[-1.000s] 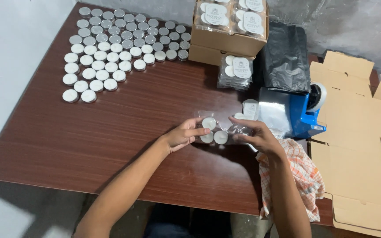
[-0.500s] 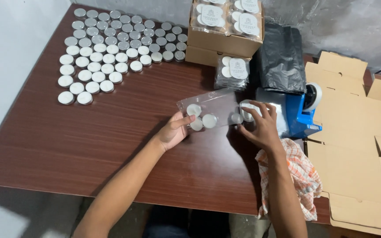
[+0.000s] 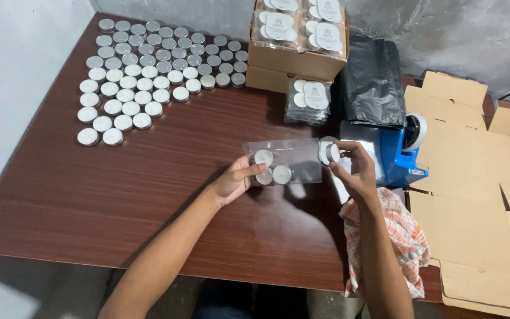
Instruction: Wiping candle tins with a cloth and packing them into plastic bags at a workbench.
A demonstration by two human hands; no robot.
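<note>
Left hand: the left hand (image 3: 234, 182) gripped the left end of a clear plastic bag (image 3: 283, 160), fingers curled around it, held just above the middle of the wooden table (image 3: 149, 195).
Bag contents: three tealight candles (image 3: 271, 168) sat inside, bunched at the left end by the fingers.
Right hand: the right hand (image 3: 355, 171) pinched one tealight (image 3: 328, 150) between thumb and fingertips at the bag's open right end.
Loose stock: rows of tealights (image 3: 149, 65) covered the table's far left corner.
Far edge: an open cardboard box (image 3: 297, 44) held packed bags, with one filled pack (image 3: 309, 100) lying in front of it.
Right side: a black plastic bag (image 3: 373, 80) and a blue tape dispenser (image 3: 399, 150) stood beside flattened cardboard boxes (image 3: 473, 201).
Near edge: an orange checked cloth (image 3: 394, 236) lay under the right forearm.
</note>
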